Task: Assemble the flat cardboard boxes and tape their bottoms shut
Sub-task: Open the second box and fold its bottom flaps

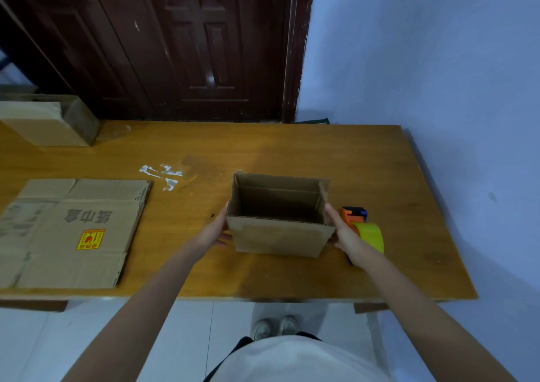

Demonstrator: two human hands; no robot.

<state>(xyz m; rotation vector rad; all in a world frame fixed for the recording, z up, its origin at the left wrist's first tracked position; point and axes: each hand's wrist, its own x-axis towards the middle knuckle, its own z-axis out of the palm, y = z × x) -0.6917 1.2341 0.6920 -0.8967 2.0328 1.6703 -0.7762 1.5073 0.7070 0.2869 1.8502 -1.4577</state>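
Right now an open-topped cardboard box (279, 223) stands upright on the wooden table (336, 153), right of centre; left hand (212, 231) pressed flat to its left wall, right hand (342, 231) flat to its right wall, fingers straight; orange tape dispenser (365, 228) just right of it; flattened printed carton (73, 232) near left; another cardboard box (46, 122) far left.

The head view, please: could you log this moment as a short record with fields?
surface: wooden table
open box: upright, top open, between both hands
left hand: flat against the box's left side
right hand: flat against its right side
tape dispenser: on the table, just right of the box
flattened cardboard: lying at the left
far box: back-left corner
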